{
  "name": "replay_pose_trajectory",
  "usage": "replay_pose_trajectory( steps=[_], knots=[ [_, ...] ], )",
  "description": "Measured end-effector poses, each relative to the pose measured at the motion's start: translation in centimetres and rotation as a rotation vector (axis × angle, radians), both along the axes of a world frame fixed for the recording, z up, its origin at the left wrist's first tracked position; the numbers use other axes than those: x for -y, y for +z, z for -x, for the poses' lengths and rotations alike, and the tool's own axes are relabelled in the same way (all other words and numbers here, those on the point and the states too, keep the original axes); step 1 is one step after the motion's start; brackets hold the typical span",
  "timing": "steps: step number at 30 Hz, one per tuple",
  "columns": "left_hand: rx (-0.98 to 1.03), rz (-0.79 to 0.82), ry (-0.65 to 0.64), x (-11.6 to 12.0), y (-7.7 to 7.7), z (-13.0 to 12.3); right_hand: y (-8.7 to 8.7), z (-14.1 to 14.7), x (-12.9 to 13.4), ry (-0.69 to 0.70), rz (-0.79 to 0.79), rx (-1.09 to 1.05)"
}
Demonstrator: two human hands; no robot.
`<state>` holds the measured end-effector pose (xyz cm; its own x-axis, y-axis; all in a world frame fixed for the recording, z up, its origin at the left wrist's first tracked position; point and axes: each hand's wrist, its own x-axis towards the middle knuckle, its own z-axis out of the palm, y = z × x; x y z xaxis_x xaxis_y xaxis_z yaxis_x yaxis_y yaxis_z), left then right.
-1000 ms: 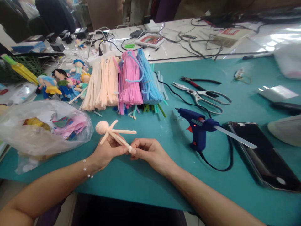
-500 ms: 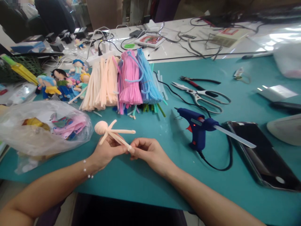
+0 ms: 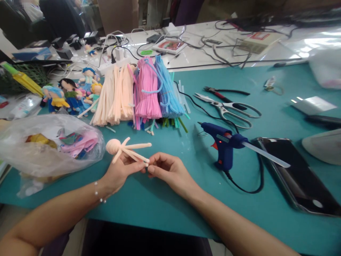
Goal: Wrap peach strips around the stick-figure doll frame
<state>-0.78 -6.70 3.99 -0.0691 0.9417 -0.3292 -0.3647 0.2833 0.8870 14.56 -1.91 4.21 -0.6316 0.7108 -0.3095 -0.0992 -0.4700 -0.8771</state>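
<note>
A peach doll figure (image 3: 125,149) made of fuzzy stems, with a round head and thin limbs, is held over the teal mat (image 3: 165,202). My left hand (image 3: 119,172) grips its body from below. My right hand (image 3: 166,170) pinches the end of one leg between thumb and fingertips. Just beyond lie bundles of peach stems (image 3: 117,96), pink stems (image 3: 147,90) and blue stems (image 3: 166,89). A blue glue gun (image 3: 225,142) with a glue stick stands to the right of my right hand.
A clear plastic bag (image 3: 48,145) of coloured scraps sits left. Finished small dolls (image 3: 71,94) stand at the back left. Scissors (image 3: 229,108), pliers (image 3: 226,92) and a dark phone (image 3: 298,177) lie right. Cables and chargers (image 3: 119,49) crowd the white table behind.
The doll has shifted slightly left and up. My right fingertips have slid on the leg end; the two legs now lie closer together.
</note>
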Motion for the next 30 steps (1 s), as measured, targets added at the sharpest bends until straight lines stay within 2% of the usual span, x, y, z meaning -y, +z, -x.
replay_pose_trajectory(
  steps=[5, 10, 23, 30],
  knots=[
    [0.029, 0.007, -0.009, -0.02, 0.08, -0.11, 0.16, -0.19, -0.1, 0.013, -0.046, 0.01],
    [0.002, 0.02, -0.006, -0.12, 0.22, -0.04, 0.18, -0.31, -0.38, 0.074, 0.005, -0.013],
    [0.022, 0.024, -0.115, 0.09, -0.27, 0.2, -0.02, -0.48, -0.63, 0.171, 0.044, -0.077],
    [0.01, 0.025, -0.119, 0.03, -0.18, 0.13, 0.08, -0.52, -0.56, 0.177, 0.042, -0.054]
  ],
)
